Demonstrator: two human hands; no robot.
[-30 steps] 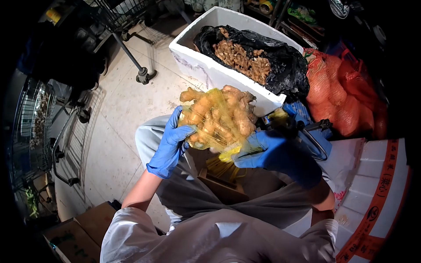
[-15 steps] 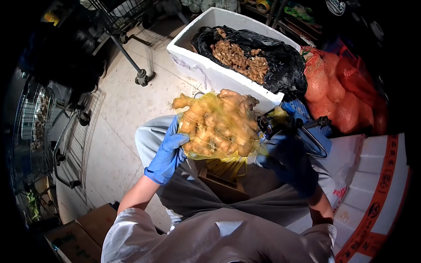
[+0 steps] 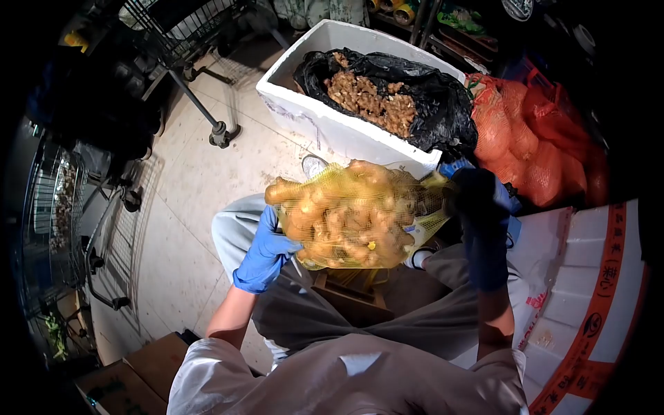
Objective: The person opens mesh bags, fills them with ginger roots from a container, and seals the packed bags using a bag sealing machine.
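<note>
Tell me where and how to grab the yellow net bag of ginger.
Likely from the near side, one hand under each end of the yellow net bag: it is wide and lumpy, and the thin mesh would probably sag from one pinch. The left hand grips its left end; the right hand is too dark to read.

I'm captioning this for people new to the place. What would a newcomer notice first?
Probably the yellow net bulging with ginger in the middle, gripped at its left by the blue-gloved left hand. Then the white box beyond it, with brown pieces in black plastic, and the red sacks to its right.
</note>
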